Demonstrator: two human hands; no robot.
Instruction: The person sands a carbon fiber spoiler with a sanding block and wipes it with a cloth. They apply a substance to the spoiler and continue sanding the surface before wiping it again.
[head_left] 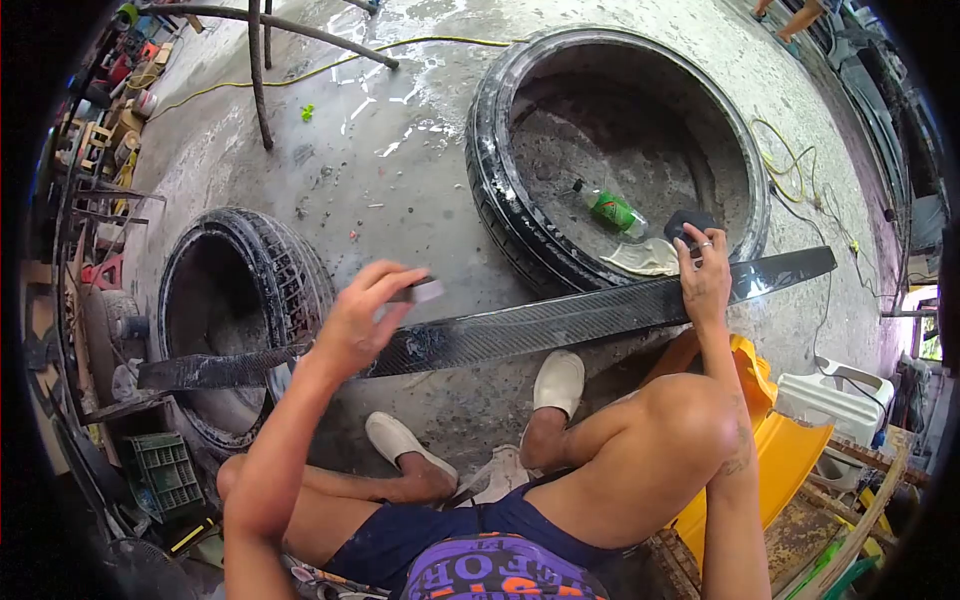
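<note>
A long, glossy black carbon-fibre strip [520,328] stretches across in front of me, with a wet, whitish patch left of its middle. My left hand [362,312] is raised just above that part, fingers closed on a small dark block with a pale grey face [418,291]. Farther right, my right hand [706,278] grips the strip, its wrist crossing over it and its fingers reaching past the far edge. A dark, flat-sided piece [686,222] shows right at those fingertips. Beside it a crumpled whitish cloth [642,257] lies by the inner rim of the large tyre [488,165].
A green-labelled plastic bottle [614,212] lies inside the large tyre. The smaller tyre [300,270] stands beneath the strip's left part. To my right are a yellow plastic piece [770,470] and a white plastic stool [835,400]. A green crate [165,472] stands at lower left.
</note>
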